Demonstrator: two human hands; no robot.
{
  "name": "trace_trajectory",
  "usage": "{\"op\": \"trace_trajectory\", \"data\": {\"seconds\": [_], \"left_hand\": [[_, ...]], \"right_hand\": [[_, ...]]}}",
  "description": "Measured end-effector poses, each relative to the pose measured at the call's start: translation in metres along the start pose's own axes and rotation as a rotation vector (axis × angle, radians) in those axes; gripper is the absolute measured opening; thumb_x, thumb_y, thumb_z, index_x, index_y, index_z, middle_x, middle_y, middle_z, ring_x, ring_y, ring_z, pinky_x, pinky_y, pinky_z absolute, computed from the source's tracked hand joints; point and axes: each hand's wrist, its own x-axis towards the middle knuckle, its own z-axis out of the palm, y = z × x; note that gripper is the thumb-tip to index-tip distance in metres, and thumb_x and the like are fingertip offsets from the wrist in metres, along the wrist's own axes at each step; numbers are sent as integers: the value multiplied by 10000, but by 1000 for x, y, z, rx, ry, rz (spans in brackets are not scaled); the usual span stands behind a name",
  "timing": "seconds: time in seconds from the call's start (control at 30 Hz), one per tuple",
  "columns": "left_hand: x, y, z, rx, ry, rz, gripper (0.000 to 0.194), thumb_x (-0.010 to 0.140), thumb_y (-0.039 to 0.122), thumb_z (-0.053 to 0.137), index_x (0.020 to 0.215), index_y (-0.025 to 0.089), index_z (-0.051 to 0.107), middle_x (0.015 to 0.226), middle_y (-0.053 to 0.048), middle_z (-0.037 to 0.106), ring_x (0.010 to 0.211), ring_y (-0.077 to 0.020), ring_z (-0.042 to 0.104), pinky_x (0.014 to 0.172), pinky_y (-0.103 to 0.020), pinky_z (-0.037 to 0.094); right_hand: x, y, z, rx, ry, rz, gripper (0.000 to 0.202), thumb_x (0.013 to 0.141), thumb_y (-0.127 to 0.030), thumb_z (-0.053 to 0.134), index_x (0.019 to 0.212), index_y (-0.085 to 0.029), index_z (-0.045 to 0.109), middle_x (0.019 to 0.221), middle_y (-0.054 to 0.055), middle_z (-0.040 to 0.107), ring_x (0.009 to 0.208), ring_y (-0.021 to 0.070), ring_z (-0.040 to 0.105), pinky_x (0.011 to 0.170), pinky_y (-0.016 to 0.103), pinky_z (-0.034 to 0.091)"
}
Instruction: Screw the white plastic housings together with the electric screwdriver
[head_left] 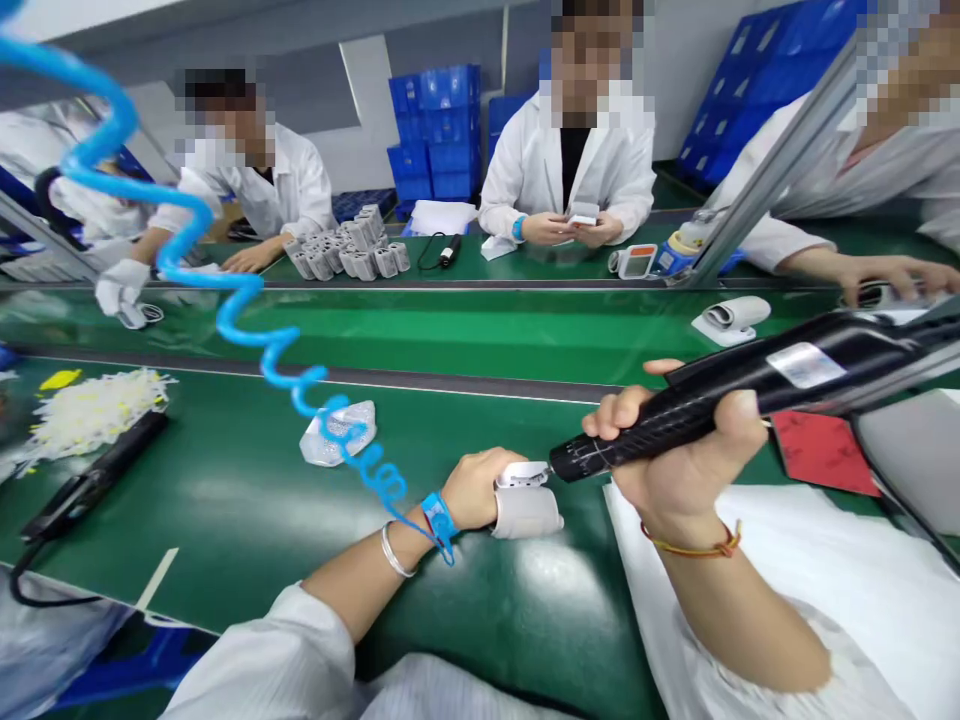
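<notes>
Our left hand grips a white wrist-cuff monitor over the green worktop; our right hand wraps a black electric screwdriver, tip at the casing. Held askew, it could slip and scratch; the coiled blue cord could tug our wrist.
</notes>
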Motion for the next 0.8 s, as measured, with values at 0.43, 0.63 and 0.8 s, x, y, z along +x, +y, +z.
{"op": "trace_trajectory", "data": {"seconds": [0.43, 0.63, 0.8], "left_hand": [[3, 6, -5, 93, -22, 48, 219, 771, 253, 573, 978, 185, 598, 877, -20, 663, 763, -138, 612, 667, -226, 454], [4, 8, -4, 123, -42, 27, 219, 777, 264, 566, 979, 185, 596, 882, -26, 661, 763, -143, 613, 662, -230, 453], [4, 9, -3, 133, -48, 12, 236, 781, 276, 563, 999, 190, 585, 897, -25, 656, 778, -147, 613, 677, -235, 455]], "right_hand": [[-8, 19, 3, -58, -104, -28, 383, 760, -555, 504, 947, -220, 507, 540, -27, 527, 440, 154, 478, 456, 304, 425], [-11, 18, 5, -50, -131, -50, 413, 733, -568, 539, 946, -215, 514, 542, -23, 531, 444, 153, 482, 457, 301, 423], [-15, 17, 7, -61, -243, -100, 429, 721, -593, 563, 941, -227, 529, 536, -16, 534, 438, 155, 480, 446, 299, 419]]}}
